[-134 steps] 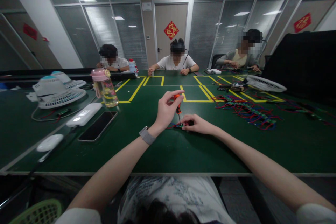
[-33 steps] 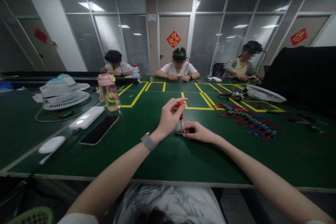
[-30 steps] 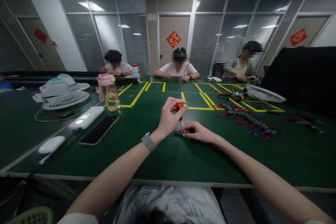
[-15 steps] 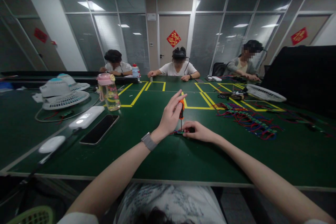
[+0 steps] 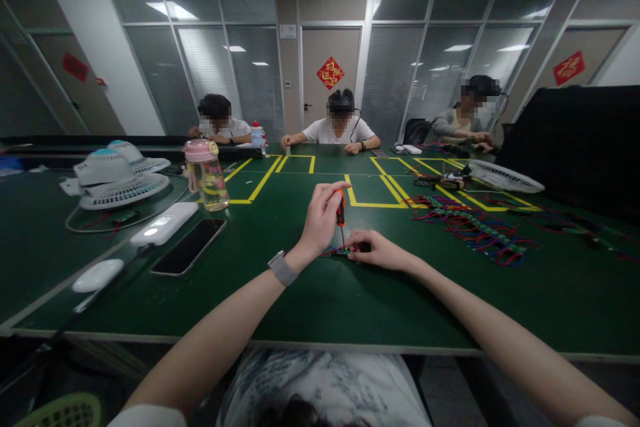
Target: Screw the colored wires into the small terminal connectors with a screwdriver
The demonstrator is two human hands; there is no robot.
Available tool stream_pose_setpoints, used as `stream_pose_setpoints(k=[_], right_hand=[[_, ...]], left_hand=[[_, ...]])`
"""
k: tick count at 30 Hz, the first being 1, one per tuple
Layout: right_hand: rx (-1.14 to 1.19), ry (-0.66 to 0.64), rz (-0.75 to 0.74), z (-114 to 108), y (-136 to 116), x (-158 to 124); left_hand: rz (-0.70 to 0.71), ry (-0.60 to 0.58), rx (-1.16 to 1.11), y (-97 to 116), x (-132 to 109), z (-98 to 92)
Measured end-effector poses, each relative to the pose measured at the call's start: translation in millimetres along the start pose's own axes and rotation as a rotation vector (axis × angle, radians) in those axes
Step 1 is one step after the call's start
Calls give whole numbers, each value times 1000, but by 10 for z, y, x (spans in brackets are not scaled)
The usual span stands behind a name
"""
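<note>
An orange and black screwdriver [image 5: 341,213] stands nearly upright in the middle, its handle leaning slightly left. My left hand [image 5: 320,217] is closed around the handle, with a watch on that wrist. The shaft's tip meets a small green circuit board [image 5: 341,252] with thin coloured wires, lying on the green table [image 5: 300,310]. My right hand [image 5: 373,250] pinches the board's right end with thumb and fingers; that end is hidden under them.
Several wired boards [image 5: 470,227] lie in a row at right, near a white fan [image 5: 505,177]. A phone [image 5: 190,247], a white power bank [image 5: 165,223] and a pink-lidded bottle [image 5: 206,173] are at left. Across the table sit three people. Yellow tape [image 5: 375,205] marks rectangles.
The screwdriver handle has tipped a little to the left, and the fingers of my left hand have turned and bent around it. My right hand stays on the board.
</note>
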State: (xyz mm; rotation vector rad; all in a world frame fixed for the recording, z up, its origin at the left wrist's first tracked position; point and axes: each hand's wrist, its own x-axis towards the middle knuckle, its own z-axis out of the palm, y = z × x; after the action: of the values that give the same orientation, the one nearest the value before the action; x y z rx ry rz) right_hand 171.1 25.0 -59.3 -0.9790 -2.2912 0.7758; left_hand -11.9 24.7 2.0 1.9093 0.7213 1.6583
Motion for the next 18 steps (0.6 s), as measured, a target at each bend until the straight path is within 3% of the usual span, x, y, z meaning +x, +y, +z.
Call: stream_pose_setpoints(k=[5, 8, 18], right_hand=[[9, -6, 2, -1, -12, -2], [17, -1, 9, 4, -15, -1], [28, -1, 13, 2, -26, 1]], left_hand=[[-88, -119, -234, 0, -4, 29], [-119, -117, -284, 18, -8, 44], [81, 22, 132, 49, -40, -3]])
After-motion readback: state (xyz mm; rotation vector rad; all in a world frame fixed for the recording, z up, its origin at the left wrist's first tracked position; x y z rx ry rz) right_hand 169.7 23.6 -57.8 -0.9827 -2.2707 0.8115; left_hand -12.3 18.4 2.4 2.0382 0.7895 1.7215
